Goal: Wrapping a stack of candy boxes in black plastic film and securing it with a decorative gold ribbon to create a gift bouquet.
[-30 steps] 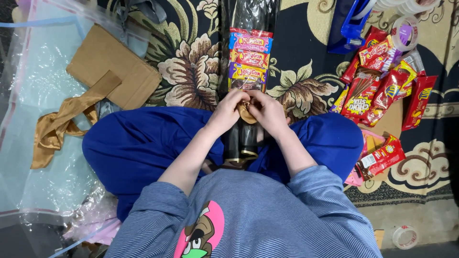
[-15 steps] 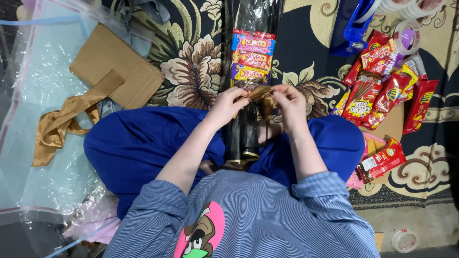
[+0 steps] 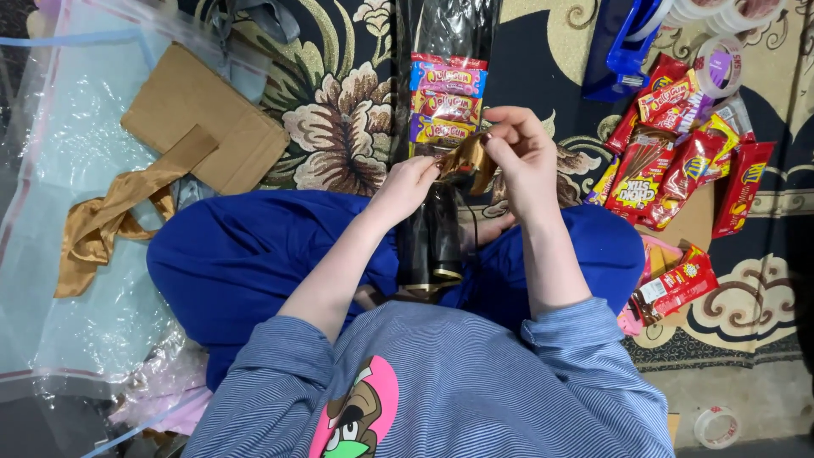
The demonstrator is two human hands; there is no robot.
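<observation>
Nearest to my camera I see the striped blue-grey top [image 3: 475, 382] with a pink cartoon patch, and beyond it the crossed legs in blue trousers [image 3: 254, 254].

Between the knees stands a tall clear cellophane bag [image 3: 432, 237], running away from me across the carpet; its near end is dark, with a gold band.

Left hand [image 3: 407, 187]: fingers curled, tips pinched on the left end of the gold ribbon [image 3: 465, 161]. The hand rests against the bag's side.

Right hand [image 3: 521, 157]: raised slightly above the bag, thumb and forefinger closed on the right part of the same ribbon, other fingers loosely bent. The ribbon sits between the two hands, directly over the bag, just short of the sweets inside.

Inside the bag, past the hands, I see three stacked candy packets [image 3: 445, 102] in pink, red and purple.

To my left: a flat brown cardboard piece [image 3: 212, 119] with a long gold satin strip [image 3: 110, 220] trailing off it onto a clear plastic sheet [image 3: 68, 127].

To my right: a loose pile of red snack packets [image 3: 678, 161] on the floral carpet [image 3: 339, 127], and one more red packet [image 3: 678, 284] just beside the right knee.

Farthest right: a blue tape dispenser [image 3: 627, 51] and tape rolls [image 3: 721, 64]. A single tape roll [image 3: 715, 427] lies on the bare floor at the near right.
</observation>
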